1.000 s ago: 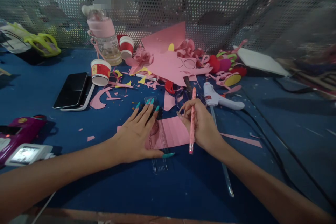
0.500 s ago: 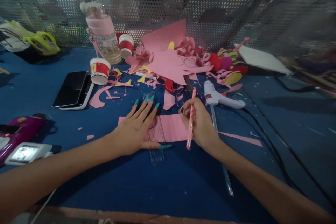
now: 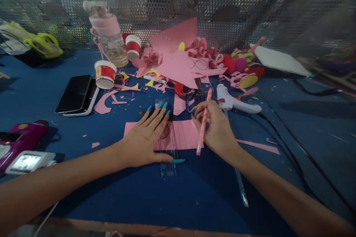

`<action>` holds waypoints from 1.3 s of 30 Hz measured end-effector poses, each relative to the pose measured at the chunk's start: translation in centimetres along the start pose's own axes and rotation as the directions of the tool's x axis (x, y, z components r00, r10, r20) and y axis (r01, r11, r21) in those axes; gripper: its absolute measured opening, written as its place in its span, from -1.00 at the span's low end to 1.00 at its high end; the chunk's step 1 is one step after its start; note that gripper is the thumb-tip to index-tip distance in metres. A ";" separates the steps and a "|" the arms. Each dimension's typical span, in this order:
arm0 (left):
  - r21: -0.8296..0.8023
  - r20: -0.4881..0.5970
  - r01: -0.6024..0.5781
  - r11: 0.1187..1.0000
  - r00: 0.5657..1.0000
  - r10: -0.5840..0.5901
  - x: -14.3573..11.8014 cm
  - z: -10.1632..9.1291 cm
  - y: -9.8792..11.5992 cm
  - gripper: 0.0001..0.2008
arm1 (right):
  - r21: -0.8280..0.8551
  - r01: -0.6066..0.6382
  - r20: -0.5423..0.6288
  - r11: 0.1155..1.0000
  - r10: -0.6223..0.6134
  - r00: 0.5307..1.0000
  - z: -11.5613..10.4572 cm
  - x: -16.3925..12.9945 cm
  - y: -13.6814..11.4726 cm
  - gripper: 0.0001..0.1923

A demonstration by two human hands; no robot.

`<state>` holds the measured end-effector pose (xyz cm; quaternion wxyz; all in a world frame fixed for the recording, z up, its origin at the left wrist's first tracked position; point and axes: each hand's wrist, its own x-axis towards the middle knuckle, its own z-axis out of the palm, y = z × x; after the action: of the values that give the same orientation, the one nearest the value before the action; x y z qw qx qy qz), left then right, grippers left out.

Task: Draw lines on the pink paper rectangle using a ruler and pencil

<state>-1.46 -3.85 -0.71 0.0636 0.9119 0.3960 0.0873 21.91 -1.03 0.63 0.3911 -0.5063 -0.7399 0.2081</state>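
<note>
My left hand (image 3: 147, 135) lies flat with its fingers spread, pressing on a clear plastic ruler (image 3: 168, 170). Under the ruler is a strip of pink paper (image 3: 187, 133), with faint lines across its right part. My right hand (image 3: 218, 126) is closed around a pink patterned pencil (image 3: 204, 126). The pencil's eraser end points down toward me and its other end points up and away. The fingers of my right hand are at the right end of the strip; whether they touch it I cannot tell.
A white glue gun (image 3: 236, 103) with a black cord lies right of my right hand. Pink paper scraps (image 3: 178, 68) are heaped at the back. On the left are a phone (image 3: 75, 94), paper cups (image 3: 105, 74), a bottle (image 3: 108, 40) and a purple device (image 3: 22, 140).
My left hand and the ruler have shifted slightly right along the pink strip. My right hand has moved slightly to the right, the pencil tilting more.
</note>
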 end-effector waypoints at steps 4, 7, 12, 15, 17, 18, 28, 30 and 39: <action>-0.017 0.015 -0.019 1.000 1.000 0.019 0.2 -0.1 0.3 0.11 | -0.011 0.011 0.012 1.000 -0.010 1.000 0.0 0.0 -0.2 -0.81; -0.020 0.021 -0.009 1.000 1.000 0.010 0.1 -0.3 0.3 0.11 | -0.028 0.018 0.024 0.999 -0.018 1.000 -0.2 0.0 -0.3 -0.80; -0.014 0.019 -0.010 1.000 1.000 0.010 0.0 -0.4 0.2 0.09 | -0.081 0.049 0.023 0.996 -0.047 0.999 -0.2 -0.1 -0.4 -0.75; -0.008 0.025 0.001 1.000 1.000 -0.001 -0.1 -0.4 0.1 0.09 | -0.123 0.063 0.018 0.990 -0.061 0.998 -0.2 -0.2 -0.4 -0.72; -0.007 0.035 0.004 1.000 0.999 -0.004 -0.1 -0.4 0.1 0.10 | -0.141 0.075 0.017 0.987 -0.073 0.997 -0.3 -0.2 -0.3 -0.70; -0.007 0.038 0.004 1.000 0.999 -0.003 -0.1 -0.4 0.0 0.11 | -0.151 0.083 0.015 0.985 -0.082 0.997 -0.3 -0.2 -0.3 -0.69; -0.026 0.023 -0.003 1.000 1.000 0.004 -0.2 -0.3 -0.1 0.09 | -0.197 0.110 -0.002 0.974 -0.112 0.994 -0.3 -0.1 -0.3 -0.68; -0.029 0.020 0.001 1.000 1.000 0.000 -0.2 -0.3 0.0 0.10 | -0.193 0.112 0.000 0.975 -0.114 0.993 -0.3 -0.1 -0.3 -0.69; -0.045 0.013 -0.003 0.999 1.000 0.004 -0.3 -0.4 -0.1 0.09 | -0.207 0.116 -0.001 0.971 -0.118 0.993 -0.3 0.0 -0.2 -0.70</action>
<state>-1.83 -3.98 -0.41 0.0866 0.9114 0.3920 0.0902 22.04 -1.18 0.97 0.3530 -0.5011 -0.7834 0.1032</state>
